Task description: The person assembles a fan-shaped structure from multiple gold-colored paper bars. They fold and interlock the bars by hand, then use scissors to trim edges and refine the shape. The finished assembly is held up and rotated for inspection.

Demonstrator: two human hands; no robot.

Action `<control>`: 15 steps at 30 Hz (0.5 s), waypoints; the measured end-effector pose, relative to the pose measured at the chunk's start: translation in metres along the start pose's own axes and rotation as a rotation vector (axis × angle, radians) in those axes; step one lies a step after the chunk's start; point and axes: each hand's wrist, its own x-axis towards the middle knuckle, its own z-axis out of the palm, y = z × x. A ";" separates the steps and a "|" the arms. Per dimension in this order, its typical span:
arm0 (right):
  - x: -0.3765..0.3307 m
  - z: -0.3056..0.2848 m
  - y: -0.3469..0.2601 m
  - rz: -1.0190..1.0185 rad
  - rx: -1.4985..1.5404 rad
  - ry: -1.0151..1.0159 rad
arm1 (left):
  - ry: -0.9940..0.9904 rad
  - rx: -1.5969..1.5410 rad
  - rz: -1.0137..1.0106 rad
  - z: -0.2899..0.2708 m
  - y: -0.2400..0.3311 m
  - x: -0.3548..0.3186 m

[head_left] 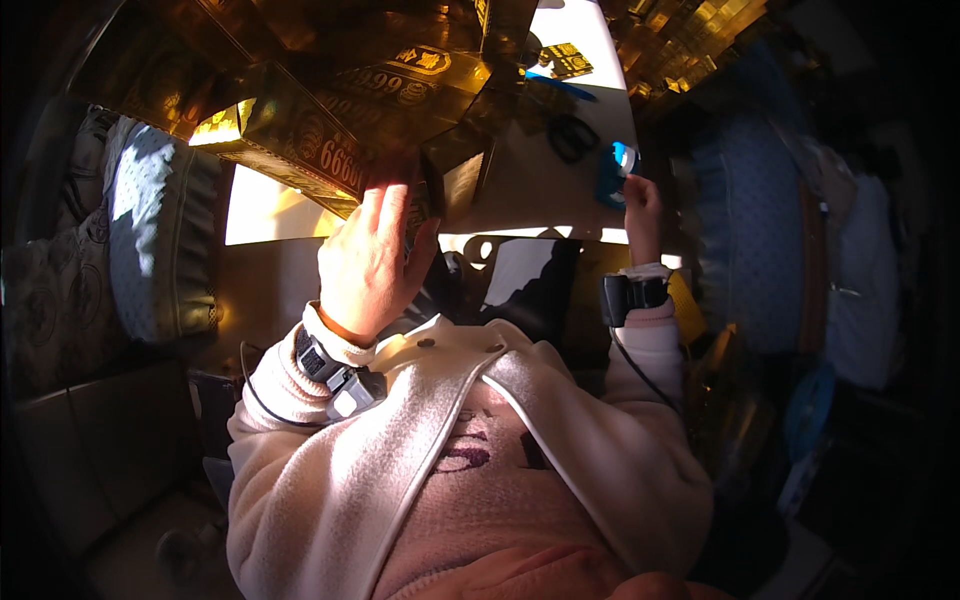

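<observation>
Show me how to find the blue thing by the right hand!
Start at the pale tabletop and go to its right edge. There, by the right hand, is the blue thing, probably a tape dispenser. Unlike the thin blue stick farther up, it is chunky, with a bright white part.

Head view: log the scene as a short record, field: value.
Left hand: open, fingers extended at the near edge of a shiny gold printed box
Right hand: fingers at a small blue tape dispenser; exact contact unclear
Surface: flat white tabletop, partly sunlit
Beyond dispenser: black-handled scissors, slim blue pen-like stick, small gold-and-black card
Upper right: many shiny gold pieces
</observation>
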 end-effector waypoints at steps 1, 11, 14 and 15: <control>0.002 0.001 0.008 0.007 -0.008 0.020 | -0.004 -0.003 0.003 0.001 -0.001 -0.001; 0.023 -0.024 0.001 0.386 0.163 -0.212 | 0.036 -0.086 0.065 0.007 -0.008 -0.005; 0.020 -0.031 -0.008 0.474 0.486 -0.279 | 0.058 -0.106 0.078 0.007 -0.007 -0.004; 0.019 -0.032 -0.010 0.518 0.557 -0.271 | -0.003 -0.070 0.028 0.007 -0.006 -0.006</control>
